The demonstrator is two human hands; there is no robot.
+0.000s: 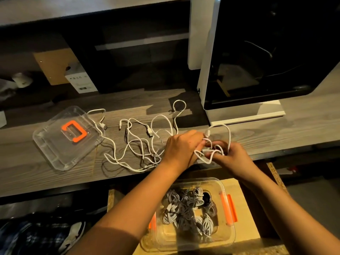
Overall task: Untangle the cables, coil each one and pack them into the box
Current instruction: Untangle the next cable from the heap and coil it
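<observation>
A tangle of white USB cables [139,144] sprawls across the grey wooden desk [55,177]. My left hand [181,148] and my right hand [232,156] meet at the desk's front edge and both pinch the same white cable [220,129], which loops up behind them and bunches between the fingers. Below the desk, a clear plastic box [225,240] with orange latches holds several coiled grey-white cables [189,210]. Its clear lid [62,151] with an orange handle lies flat at the left of the desk.
A white machine with a dark glass door [257,57] stands at the back right. A small white carton [81,81] and a cardboard panel sit on the shelf behind. The box rests on a wooden stool [244,205]. Dark fabric and a shoe [73,234] lie on the floor.
</observation>
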